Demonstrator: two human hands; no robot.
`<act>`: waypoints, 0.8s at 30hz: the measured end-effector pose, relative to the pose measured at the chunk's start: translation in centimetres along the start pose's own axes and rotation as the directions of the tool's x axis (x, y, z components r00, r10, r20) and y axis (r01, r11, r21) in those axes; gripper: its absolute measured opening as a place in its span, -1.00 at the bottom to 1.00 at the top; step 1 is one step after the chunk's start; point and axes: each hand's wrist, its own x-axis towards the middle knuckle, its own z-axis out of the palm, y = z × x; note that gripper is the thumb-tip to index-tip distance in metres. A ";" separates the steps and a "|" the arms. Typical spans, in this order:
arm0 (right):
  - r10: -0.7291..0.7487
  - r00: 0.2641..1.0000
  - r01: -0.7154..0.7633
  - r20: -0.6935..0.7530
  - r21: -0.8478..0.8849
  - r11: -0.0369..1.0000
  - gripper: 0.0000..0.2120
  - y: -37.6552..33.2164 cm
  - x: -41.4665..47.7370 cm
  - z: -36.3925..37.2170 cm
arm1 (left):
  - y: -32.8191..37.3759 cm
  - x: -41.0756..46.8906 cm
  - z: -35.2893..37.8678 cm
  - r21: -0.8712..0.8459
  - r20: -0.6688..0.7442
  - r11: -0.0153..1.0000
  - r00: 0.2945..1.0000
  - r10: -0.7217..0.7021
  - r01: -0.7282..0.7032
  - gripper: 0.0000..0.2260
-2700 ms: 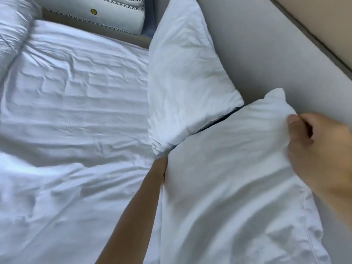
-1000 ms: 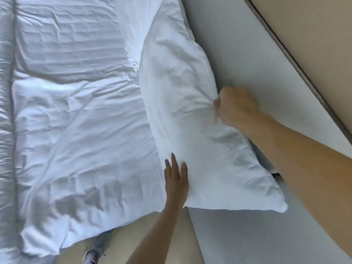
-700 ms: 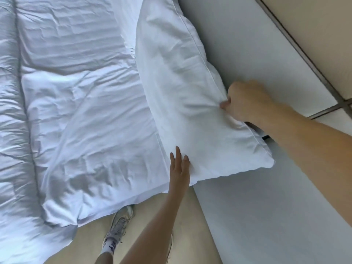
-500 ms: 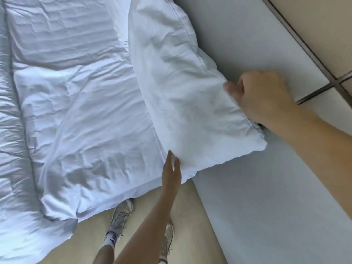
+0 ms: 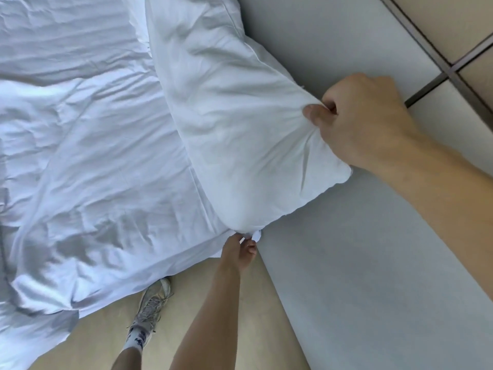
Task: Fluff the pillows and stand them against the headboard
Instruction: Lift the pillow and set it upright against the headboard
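Observation:
A white pillow (image 5: 240, 124) leans against the grey padded headboard (image 5: 346, 249) at the near end of the bed. My right hand (image 5: 360, 121) grips a bunch of the pillow's cover at its upper edge, close to the near corner, with the thumb pressed into the cloth. My left hand (image 5: 238, 251) pinches the pillow's lower near corner at the bed's edge. A second pillow's edge (image 5: 138, 22) shows only as a white strip behind the first one, at the top of the view.
A crumpled white duvet (image 5: 93, 169) covers the bed to the left and hangs over its near edge. Below lie a beige floor (image 5: 266, 329) and my shoe (image 5: 153, 303). Beige wall panels (image 5: 453, 22) with dark seams rise above the headboard.
My left hand slid from flat against the pillow's front down to its lower corner and now pinches it. My right hand moved along the top edge toward the near corner.

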 end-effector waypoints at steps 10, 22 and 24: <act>-0.063 0.998 0.063 -0.006 -0.077 0.995 -0.53 1.1 -1.6 0.5 | 1.7 0.3 0.2 0.620 -0.265 0.779 0.912 0.314 -0.088 -0.93; 0.036 0.998 -0.036 -0.057 0.013 0.999 -0.65 1.3 -4.0 3.3 | 21.7 -13.8 11.5 0.669 0.743 -0.669 0.284 0.605 -0.323 -0.68; 0.092 0.993 -0.087 -0.078 0.063 0.994 -0.66 1.0 -4.6 3.4 | 26.3 -16.4 16.5 0.486 0.866 -0.846 0.246 0.434 -0.219 -0.49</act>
